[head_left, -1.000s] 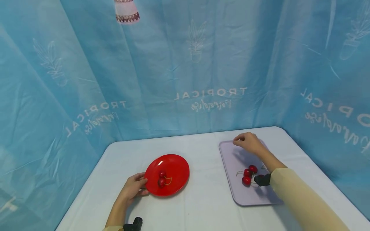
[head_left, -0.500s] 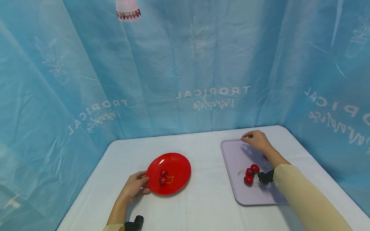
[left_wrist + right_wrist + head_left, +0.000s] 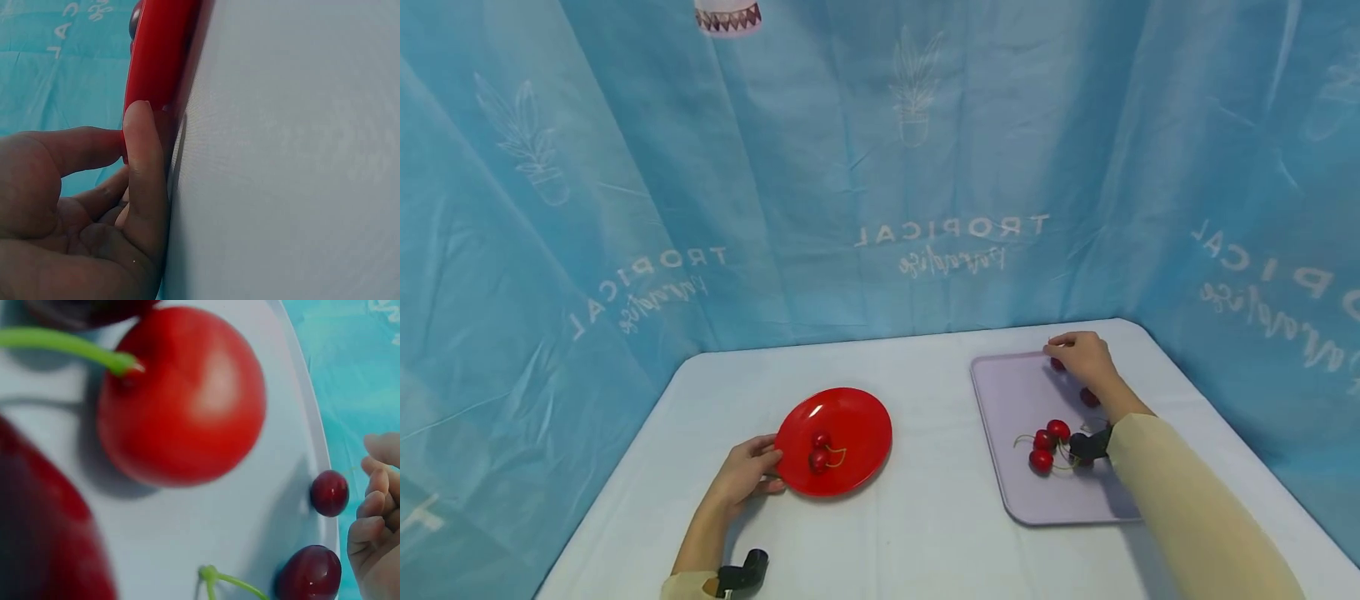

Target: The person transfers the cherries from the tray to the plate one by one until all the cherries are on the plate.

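Observation:
My left hand [image 3: 745, 475] pinches the near-left rim of a round red plate [image 3: 867, 421]. In the left wrist view, thumb and finger grip the plate's edge [image 3: 147, 69] from both sides. Two cherries with stems [image 3: 819, 459] lie on the plate. Over the far edge of a pale purple tray [image 3: 1011, 387], my right hand [image 3: 1088, 360] has its fingertips together. A cherry [image 3: 1057, 364] shows just below them. In the right wrist view, that cherry's [image 3: 329, 493] thin stem runs up to the fingers, which pinch it.
Several cherries [image 3: 1041, 462] cluster mid-tray, partly hidden by the wrist camera [image 3: 1090, 444]. Another cherry [image 3: 1089, 397] lies beneath the right forearm. White cloth [image 3: 932, 433] covers the table between plate and tray. A blue curtain [image 3: 820, 167] hangs behind and at both sides.
My right hand has moved right and slightly back along the tray's far edge. A cherry now shows below its fingers. The left hand keeps hold of the plate, and the head view shifts slightly.

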Demonstrator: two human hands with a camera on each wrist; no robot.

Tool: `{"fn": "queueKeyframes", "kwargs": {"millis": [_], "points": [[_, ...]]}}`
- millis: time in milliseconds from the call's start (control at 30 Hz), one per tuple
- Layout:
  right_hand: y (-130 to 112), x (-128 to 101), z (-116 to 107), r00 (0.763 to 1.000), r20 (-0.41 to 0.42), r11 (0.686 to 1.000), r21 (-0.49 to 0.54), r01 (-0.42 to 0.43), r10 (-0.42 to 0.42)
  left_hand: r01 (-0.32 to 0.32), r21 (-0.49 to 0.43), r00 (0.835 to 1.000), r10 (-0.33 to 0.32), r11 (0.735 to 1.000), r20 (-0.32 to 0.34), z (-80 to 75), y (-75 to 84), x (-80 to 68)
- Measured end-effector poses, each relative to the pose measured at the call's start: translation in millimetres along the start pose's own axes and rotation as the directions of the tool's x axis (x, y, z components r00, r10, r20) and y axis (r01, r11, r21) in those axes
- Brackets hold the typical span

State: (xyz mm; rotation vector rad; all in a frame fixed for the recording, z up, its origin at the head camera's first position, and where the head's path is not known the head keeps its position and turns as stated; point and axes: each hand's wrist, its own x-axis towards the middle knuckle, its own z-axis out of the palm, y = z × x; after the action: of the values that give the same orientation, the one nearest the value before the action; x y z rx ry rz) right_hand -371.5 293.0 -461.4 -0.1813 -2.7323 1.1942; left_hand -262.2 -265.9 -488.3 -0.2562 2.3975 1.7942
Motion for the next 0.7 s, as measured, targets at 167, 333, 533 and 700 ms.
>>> {"fn": "queueKeyframes", "kwargs": {"millis": [167,333,533,700], "points": [[1.1,1.4,-0.7,0.997,-0.056,0.999,-0.01,-0.052,0.052,0.002,0.003,1.0,-0.002,1.0,-0.004,-1.2,0.9,-0.4],[2.8,4.2,-0.4,0.993,-0.085,0.997,-0.009,-0.079,0.078,0.002,0.017,1.0,-0.002,1.0,-0.011,-0.1,0.7,0.1],[4.0,11.1,1.4,0.994,-0.085,0.997,-0.028,-0.077,0.075,0.008,0.009,1.0,-0.008,1.0,-0.009,-0.1,-1.9,2.5],[3.0,17.9,5.4,0.994,-0.083,0.996,-0.049,-0.081,0.077,0.01,0.005,1.0,-0.01,1.0,-0.022,-0.6,-4.8,5.0]]}}
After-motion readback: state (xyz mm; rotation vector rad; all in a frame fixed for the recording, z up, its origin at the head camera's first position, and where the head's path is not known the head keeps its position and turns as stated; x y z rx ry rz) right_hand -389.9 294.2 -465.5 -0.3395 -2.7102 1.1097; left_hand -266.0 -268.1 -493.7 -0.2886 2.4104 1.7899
